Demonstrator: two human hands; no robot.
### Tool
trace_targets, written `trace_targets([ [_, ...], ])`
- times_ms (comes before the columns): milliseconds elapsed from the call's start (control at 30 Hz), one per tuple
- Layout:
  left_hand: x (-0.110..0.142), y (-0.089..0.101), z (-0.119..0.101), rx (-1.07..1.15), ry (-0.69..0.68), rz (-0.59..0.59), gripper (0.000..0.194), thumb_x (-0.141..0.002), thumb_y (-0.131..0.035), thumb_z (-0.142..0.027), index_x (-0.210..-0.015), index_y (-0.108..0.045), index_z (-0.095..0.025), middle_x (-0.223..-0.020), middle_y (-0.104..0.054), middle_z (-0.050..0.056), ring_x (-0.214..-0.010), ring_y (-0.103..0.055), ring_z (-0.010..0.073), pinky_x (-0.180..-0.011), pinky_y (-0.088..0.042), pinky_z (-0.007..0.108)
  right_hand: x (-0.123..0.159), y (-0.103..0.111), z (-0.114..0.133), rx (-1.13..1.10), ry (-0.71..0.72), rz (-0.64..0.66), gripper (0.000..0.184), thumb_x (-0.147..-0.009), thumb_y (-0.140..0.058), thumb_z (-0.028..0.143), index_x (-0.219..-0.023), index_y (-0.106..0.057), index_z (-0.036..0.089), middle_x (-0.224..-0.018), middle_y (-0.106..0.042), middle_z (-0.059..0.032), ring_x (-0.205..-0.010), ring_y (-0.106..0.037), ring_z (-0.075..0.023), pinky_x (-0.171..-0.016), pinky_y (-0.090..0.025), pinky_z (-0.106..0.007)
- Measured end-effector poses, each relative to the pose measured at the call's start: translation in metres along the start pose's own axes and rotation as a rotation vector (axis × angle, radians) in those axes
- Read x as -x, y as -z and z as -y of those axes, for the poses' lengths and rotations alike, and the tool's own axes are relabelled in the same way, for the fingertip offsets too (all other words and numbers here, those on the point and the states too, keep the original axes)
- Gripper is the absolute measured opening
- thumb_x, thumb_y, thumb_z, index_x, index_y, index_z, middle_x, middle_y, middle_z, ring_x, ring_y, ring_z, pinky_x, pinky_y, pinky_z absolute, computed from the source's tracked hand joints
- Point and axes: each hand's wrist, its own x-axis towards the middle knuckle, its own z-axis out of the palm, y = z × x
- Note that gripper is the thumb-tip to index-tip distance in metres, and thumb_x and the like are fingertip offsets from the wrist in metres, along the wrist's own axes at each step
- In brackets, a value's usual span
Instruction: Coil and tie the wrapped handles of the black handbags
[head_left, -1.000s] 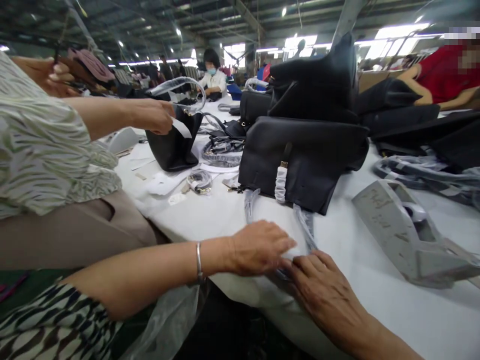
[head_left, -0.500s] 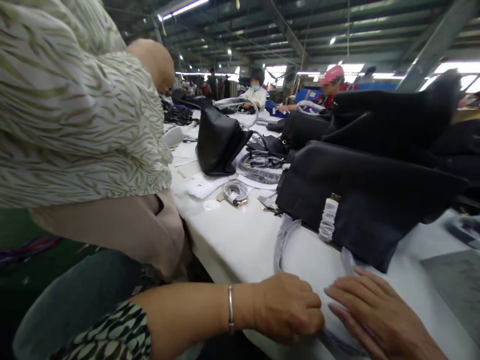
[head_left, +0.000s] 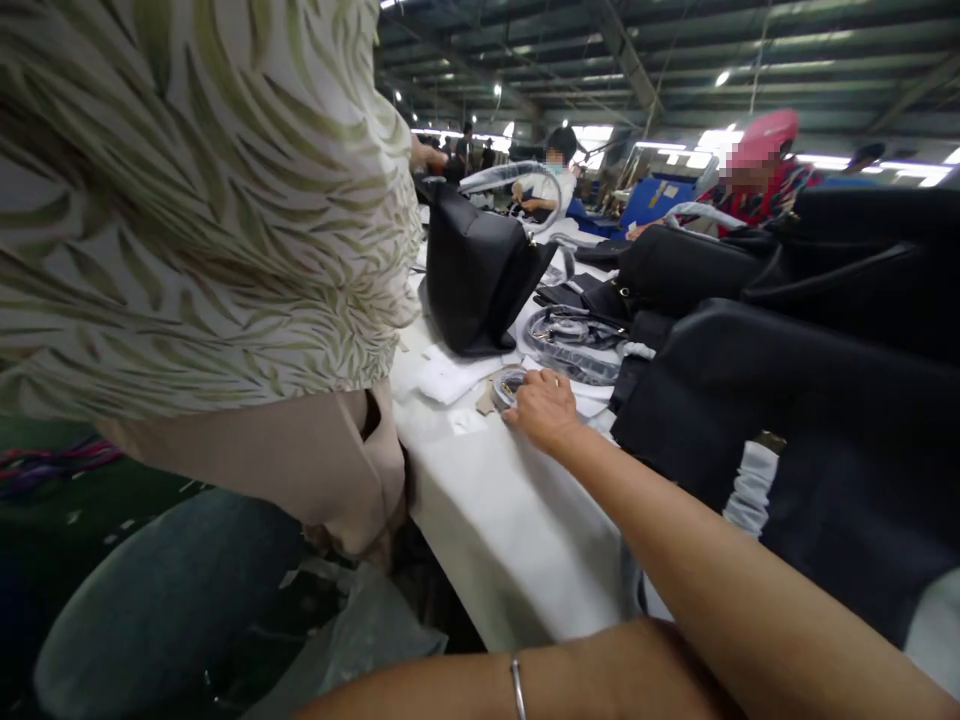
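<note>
My right hand [head_left: 541,405] reaches forward across the white table [head_left: 495,510] and curls its fingers over a small plastic-wrapped strap coil [head_left: 511,383]. White paper scraps [head_left: 450,378] lie just left of it. My left forearm, with a metal bangle [head_left: 517,688], crosses the bottom edge. Its hand is hidden behind my right arm. A large black handbag [head_left: 795,420] lies on its side at my right, and foam wrap [head_left: 746,490] covers a fitting on it.
A co-worker in a leaf-patterned top [head_left: 225,200] stands close at the left, against the table edge. An upright black bag [head_left: 480,270] with a wrapped handle stands further back, beside wrapped straps [head_left: 574,340]. More black bags [head_left: 690,265] and seated people fill the far end.
My right hand left the wrapped handle near the table edge and stretched forward to the strap coil. The view swung left and closer to the co-worker. My left hand dropped out of sight.
</note>
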Motion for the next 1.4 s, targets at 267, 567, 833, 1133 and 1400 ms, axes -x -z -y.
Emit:
trace_targets([
  [267,0.006,0.013,0.000,0.216,-0.205,-0.057,0.007,-0.086,-0.057,-0.026,-0.086,-0.058,-0.019,-0.082,-0.059,0.004,-0.078,-0.054,0.0191,-0.068,-0.040,0.035,0.161,0.078,-0.085,-0.033,0.041,-0.142,0.038,-0.091,-0.049,0.045,-0.104,-0.065,0.013,-0.140,-0.046,-0.0121,-0.132,-0.035,-0.0311,-0.108,-0.028,-0.047],
  [567,0.007,0.009,-0.008,0.055,-0.257,-0.139,0.016,-0.092,-0.048,-0.024,-0.095,-0.064,-0.021,-0.091,-0.061,0.004,-0.091,-0.051,0.0198,-0.078,-0.036,0.037,0.318,0.030,-0.075,0.024,-0.104,0.025,0.025,-0.085,-0.058,0.025,-0.104,-0.068,0.013,-0.133,-0.054,-0.0154,-0.127,-0.044,-0.0313,-0.109,-0.030,-0.052],
  [833,0.010,0.012,-0.016,0.099,-0.211,-0.159,0.031,-0.088,-0.052,-0.042,-0.106,-0.064,-0.019,-0.100,-0.061,0.008,-0.100,-0.052,0.0233,-0.091,-0.040,0.039,0.329,0.047,-0.086,-0.200,-0.059,0.118,0.026,-0.078,-0.061,0.019,-0.102,-0.071,0.016,-0.129,-0.058,-0.0137,-0.121,-0.051,-0.0289,-0.101,-0.041,-0.044],
  [1133,0.001,0.005,-0.018,0.057,-0.120,-0.114,0.057,-0.086,-0.051,-0.061,-0.117,-0.051,-0.012,-0.114,-0.058,0.015,-0.113,-0.047,0.0282,-0.102,-0.036,0.045,0.344,0.043,-0.080,-0.231,-0.014,0.077,0.029,-0.078,-0.058,0.016,-0.104,-0.071,0.017,-0.129,-0.059,-0.0110,-0.124,-0.050,-0.0257,-0.106,-0.037,-0.042],
  [1400,0.001,0.006,-0.029,-0.083,-0.071,-0.005,0.045,-0.091,-0.046,-0.055,-0.103,-0.059,-0.014,-0.104,-0.057,0.011,-0.110,-0.045,0.0292,-0.102,-0.034,0.046,0.360,0.046,-0.071,-0.271,-0.070,0.075,0.036,-0.086,-0.058,0.046,-0.108,-0.067,0.019,-0.138,-0.053,-0.0117,-0.124,-0.049,-0.0281,-0.105,-0.036,-0.046],
])
